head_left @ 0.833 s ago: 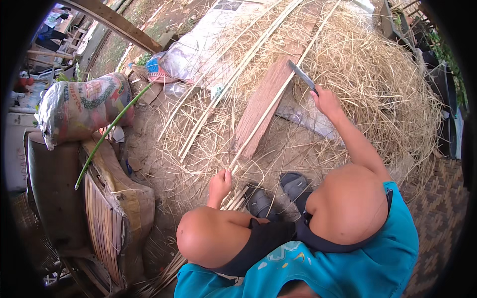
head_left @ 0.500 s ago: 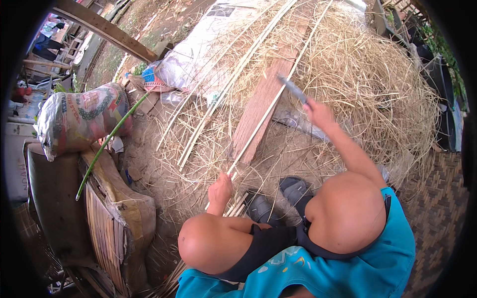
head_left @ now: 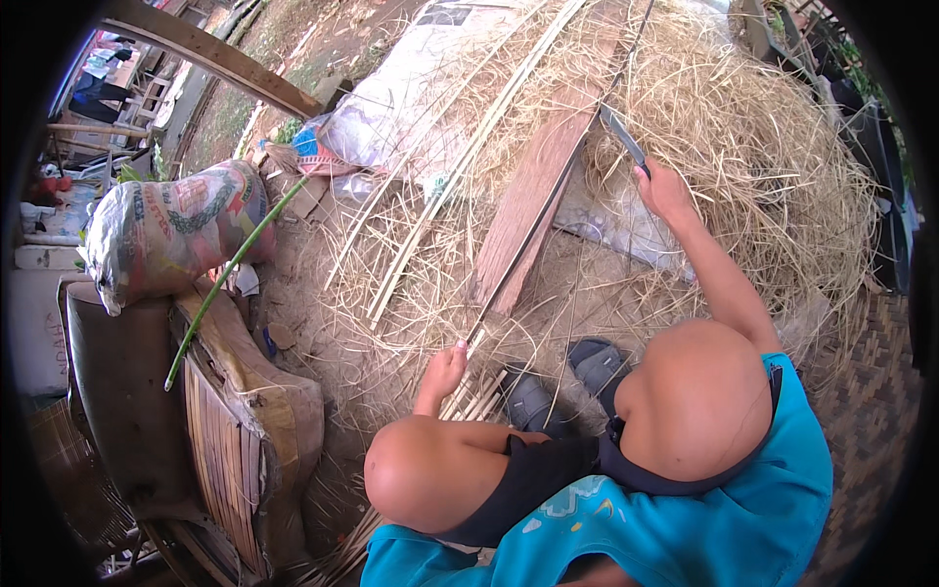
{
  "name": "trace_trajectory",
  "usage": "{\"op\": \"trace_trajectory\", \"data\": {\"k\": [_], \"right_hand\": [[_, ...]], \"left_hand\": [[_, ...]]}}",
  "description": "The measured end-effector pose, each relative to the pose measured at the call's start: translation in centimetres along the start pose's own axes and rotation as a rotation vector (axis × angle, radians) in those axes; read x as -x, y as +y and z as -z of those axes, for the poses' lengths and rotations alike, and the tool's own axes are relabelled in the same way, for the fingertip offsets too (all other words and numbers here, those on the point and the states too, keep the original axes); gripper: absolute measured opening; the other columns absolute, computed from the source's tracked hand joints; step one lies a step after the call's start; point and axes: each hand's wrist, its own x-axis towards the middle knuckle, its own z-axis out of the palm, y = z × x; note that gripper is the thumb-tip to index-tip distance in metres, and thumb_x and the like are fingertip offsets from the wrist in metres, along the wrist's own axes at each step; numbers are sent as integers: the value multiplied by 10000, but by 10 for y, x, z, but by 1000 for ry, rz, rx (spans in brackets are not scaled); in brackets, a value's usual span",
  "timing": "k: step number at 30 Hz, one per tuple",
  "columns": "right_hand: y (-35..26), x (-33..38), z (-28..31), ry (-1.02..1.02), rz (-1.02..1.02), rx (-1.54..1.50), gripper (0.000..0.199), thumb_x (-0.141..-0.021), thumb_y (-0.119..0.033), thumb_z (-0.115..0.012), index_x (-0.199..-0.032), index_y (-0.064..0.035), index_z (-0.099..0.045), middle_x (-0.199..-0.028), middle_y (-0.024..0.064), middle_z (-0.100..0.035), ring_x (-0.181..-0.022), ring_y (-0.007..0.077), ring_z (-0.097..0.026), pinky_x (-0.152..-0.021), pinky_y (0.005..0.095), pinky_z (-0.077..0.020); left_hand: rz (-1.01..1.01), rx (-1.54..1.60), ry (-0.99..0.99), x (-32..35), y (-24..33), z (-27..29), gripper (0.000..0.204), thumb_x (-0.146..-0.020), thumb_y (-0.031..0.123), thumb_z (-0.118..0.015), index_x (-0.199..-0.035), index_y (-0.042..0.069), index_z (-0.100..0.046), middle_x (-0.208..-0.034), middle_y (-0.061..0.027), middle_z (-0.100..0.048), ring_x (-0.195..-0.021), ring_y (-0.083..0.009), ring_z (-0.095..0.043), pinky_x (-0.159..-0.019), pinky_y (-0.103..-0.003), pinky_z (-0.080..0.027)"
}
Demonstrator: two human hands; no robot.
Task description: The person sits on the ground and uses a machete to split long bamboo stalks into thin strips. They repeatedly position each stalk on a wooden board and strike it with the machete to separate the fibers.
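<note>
Long bamboo strip (head_left: 548,196) lies along wooden plank (head_left: 536,196), near end down by the sandals (head_left: 562,382). Left hand (head_left: 445,372) pinches that near end. Right hand (head_left: 667,191), just right of plank, fist closed on knife (head_left: 622,137), blade raised. Hands well apart. Straw pile (head_left: 773,166) surrounds plank; printed sack (head_left: 171,230) far left of it.

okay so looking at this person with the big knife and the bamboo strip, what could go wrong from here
1. The right hand holds a long knife raised over the bamboo strip, while the left hand grips that strip's near end; a glancing stroke might run down toward those fingers.
2. The sandalled feet sit beside the strip, possibly within the blade's path.
3. The strip rests on a wooden plank bedded in loose straw, so it may shift under a blow.
</note>
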Motion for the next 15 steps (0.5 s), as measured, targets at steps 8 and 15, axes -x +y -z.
{"op": "trace_trajectory", "data": {"k": [8, 15], "right_hand": [[-86, 145, -73, -339, 460, -126, 436, -1040, -438, -497, -1361, -146, -533, -1012, 271, -669, -908, 443, -689, -806, 539, -564], [-19, 11, -19, -9, 27, 3, 367, -1043, -410, -504, -1201, -99, -618, -822, 227, -695, -798, 395, -708, -714, 530, -575]], "left_hand": [[-86, -424, 170, 19, 26, -18, 378, -1070, 369, -408, -950, 28, -519, -714, -315, -649, -688, -516, -652, -614, -608, -500], [-64, -115, 95, 22, -4, -7, 539, -1081, 386, -388, -863, -9, -682, -756, -266, -676, -748, -422, -679, -702, -505, -511]]}}
